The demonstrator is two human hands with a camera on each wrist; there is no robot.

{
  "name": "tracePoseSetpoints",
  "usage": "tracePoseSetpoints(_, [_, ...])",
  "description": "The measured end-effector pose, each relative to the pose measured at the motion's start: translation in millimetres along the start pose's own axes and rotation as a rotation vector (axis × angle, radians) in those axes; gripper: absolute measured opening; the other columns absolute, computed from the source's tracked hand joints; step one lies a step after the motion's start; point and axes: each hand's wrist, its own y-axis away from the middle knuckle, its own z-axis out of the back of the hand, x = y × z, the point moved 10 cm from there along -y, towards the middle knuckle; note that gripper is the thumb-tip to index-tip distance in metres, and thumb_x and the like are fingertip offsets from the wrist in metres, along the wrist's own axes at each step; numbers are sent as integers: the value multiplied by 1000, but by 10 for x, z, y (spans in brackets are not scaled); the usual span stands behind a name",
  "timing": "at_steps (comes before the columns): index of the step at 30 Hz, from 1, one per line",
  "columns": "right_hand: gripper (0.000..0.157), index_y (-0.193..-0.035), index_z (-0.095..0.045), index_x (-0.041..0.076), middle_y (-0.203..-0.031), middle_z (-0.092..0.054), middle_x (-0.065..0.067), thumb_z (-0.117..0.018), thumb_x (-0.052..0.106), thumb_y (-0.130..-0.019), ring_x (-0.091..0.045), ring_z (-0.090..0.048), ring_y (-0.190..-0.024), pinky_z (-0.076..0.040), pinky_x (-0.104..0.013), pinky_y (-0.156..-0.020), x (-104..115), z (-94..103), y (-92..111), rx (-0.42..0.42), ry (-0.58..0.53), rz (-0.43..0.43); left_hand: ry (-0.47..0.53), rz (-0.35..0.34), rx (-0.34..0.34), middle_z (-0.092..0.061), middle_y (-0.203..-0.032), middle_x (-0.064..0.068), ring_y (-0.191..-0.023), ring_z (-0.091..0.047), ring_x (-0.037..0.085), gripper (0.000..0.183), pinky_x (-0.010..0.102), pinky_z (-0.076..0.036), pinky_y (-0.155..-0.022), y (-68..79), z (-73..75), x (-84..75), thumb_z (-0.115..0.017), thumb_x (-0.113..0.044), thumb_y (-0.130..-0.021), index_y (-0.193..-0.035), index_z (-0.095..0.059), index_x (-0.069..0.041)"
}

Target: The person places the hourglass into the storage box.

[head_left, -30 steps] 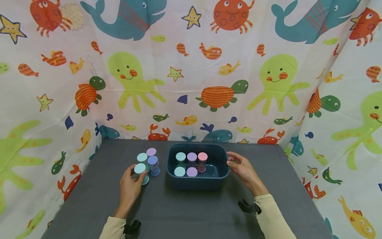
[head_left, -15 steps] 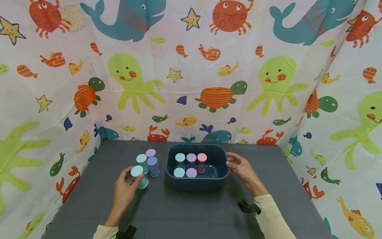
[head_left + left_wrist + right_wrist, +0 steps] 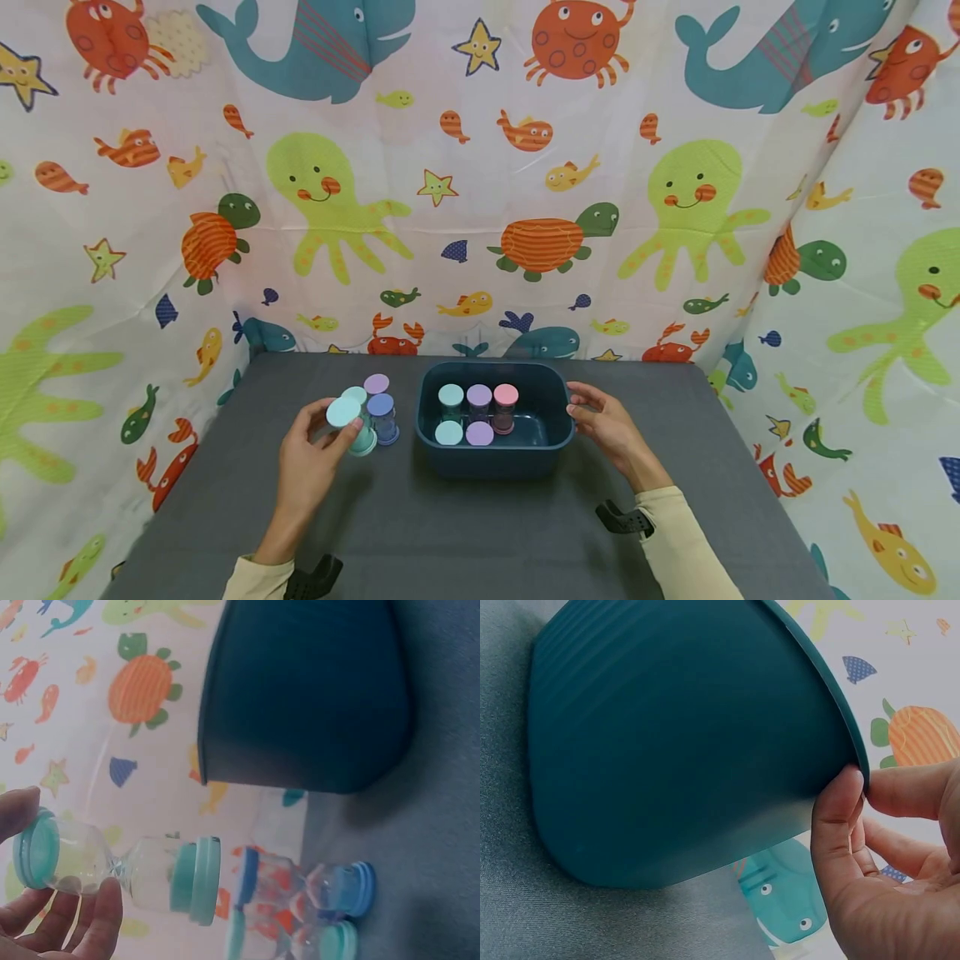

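Observation:
My left hand point(image 3: 306, 462) grips a clear sand timer point(image 3: 201, 881) with teal caps, thumb on one side and fingers on the other. It is held off the table and lies level across the left wrist view. Just beyond it stand a blue-capped timer point(image 3: 382, 408), a teal-capped timer point(image 3: 355, 392), partly hidden, and a purple-capped timer point(image 3: 377, 383). At the right end of a dark teal bin point(image 3: 495, 464), my right hand point(image 3: 617, 432) pinches the rim between thumb and fingers; the right wrist view shows this grip closely.
Several upright timers fill the bin's left and middle, among them a pink-capped one point(image 3: 506, 398) and a purple-capped one point(image 3: 480, 432). Bare bin floor shows on the right. A grey cloth point(image 3: 465, 542) covers the table, and a printed sea-animal curtain point(image 3: 465, 292) surrounds it.
The teal-capped timer in my left hand has first shifted left, away from the group, then risen. My right hand keeps its place on the bin rim.

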Motion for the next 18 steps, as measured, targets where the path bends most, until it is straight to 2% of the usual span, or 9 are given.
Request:
tracePoseSetpoints(7, [45, -144, -46, 11, -125, -48, -13, -54, 13, -100, -20, -55, -96, -52, -26, -80, -6, -1, -16, -5, -4, 3, 41, -36, 10, -59, -123, 6, -108, -58, 14, 55, 7, -48, -83, -52, -62, -208, -77, -28, -85, -130, -54, -8])
tracePoseSetpoints(14, [45, -144, -46, 11, -122, -48, -11, -55, 12, -100, -19, -55, -96, -53, -26, -80, -6, -6, -18, -4, -16, 3, 87, -81, 43, -59, -122, 6, -108, -55, 13, 53, 11, -50, -87, -83, -184, -465, -77, -26, -85, -130, -55, -7])
tracePoseSetpoints(18, [45, -144, -46, 11, -122, -48, -11, -55, 12, -100, -18, -55, -94, -53, -26, -79, -11, -6, -18, -5, -21, 1, 102, -94, 63, -59, -122, 8, -108, -55, 16, 53, 14, -50, -89, -107, -272, -529, -77, -27, -85, -130, -55, -7])
